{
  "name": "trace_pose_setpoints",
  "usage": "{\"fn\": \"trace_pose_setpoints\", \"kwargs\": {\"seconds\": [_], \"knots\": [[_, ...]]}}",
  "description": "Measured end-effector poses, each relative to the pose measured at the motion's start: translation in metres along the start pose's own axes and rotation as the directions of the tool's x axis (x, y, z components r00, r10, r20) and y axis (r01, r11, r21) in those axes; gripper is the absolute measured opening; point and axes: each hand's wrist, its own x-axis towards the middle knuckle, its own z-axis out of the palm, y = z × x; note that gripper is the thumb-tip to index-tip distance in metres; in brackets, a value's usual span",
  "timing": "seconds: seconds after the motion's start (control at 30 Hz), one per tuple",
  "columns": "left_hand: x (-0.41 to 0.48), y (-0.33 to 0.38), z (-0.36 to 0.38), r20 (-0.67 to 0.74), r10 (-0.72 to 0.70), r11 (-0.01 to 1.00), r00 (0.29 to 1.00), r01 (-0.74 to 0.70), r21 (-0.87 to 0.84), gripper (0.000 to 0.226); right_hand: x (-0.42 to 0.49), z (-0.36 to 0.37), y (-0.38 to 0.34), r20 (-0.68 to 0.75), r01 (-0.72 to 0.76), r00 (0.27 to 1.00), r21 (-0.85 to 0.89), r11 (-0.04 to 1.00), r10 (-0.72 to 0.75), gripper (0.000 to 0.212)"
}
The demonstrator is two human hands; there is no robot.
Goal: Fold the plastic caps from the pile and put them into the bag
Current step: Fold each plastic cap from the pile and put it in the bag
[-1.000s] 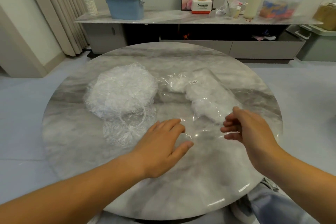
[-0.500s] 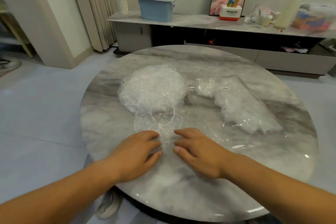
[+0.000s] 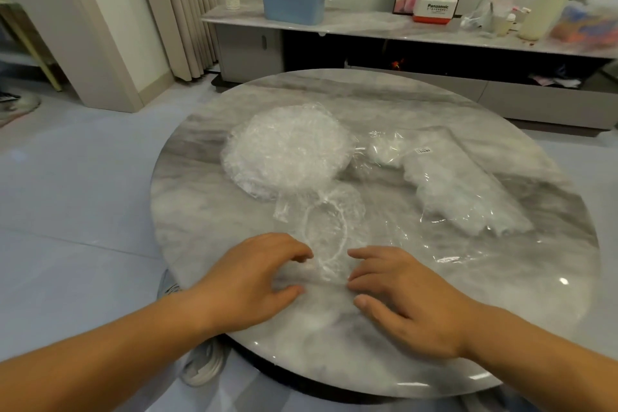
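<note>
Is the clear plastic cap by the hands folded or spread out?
Spread out: the clear plastic cap lies flat on the round grey marble table, its white elastic rim showing as one open loop.

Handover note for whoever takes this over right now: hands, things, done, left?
Left hand: fingers curled at the loose cap's near edge, grip unclear.
Right hand: open, fingers resting on the same cap's edge.
The cap lies flat on the table between the hands; pile behind it, bag to the right.
Done: what look like folded caps already in the bag.
Left: fold this cap, bag it, then work through the pile.
</note>
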Motion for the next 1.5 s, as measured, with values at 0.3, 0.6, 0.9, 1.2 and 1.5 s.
{"fn": "trace_pose_setpoints", "kwargs": {"seconds": [0.3, 0.6, 0.9, 1.2, 1.5], "knots": [[-0.01, 0.011, -0.002, 0.121, -0.041, 0.999, 0.992, 0.043, -0.013, 0.04, -0.02, 0.007, -0.014, -0.111, -0.128, 0.973, 0.474, 0.871, 0.203, 0.035], [0.001, 0.012, -0.003, 0.107, -0.379, 0.811, 0.919, 0.385, -0.44, 0.019, 0.002, 0.002, -0.01, -0.122, -0.246, 0.929, 0.502, 0.829, 0.35, 0.019], [0.026, 0.011, -0.001, 0.032, -0.509, 0.836, 0.86, 0.503, -0.219, 0.041, 0.023, 0.003, -0.008, -0.06, -0.305, 0.945, 0.199, 0.931, 0.322, 0.038], [0.032, 0.007, 0.002, -0.054, -0.571, 0.82, 0.819, 0.566, -0.083, 0.043, 0.031, 0.011, -0.008, 0.089, -0.335, 0.941, 0.086, 0.938, 0.327, 0.036], [0.033, -0.001, 0.009, -0.109, -0.509, 0.861, 0.854, 0.508, -0.032, 0.057, 0.041, -0.003, -0.016, 0.058, -0.37, 0.929, 0.134, 0.919, 0.366, 0.037]]}}
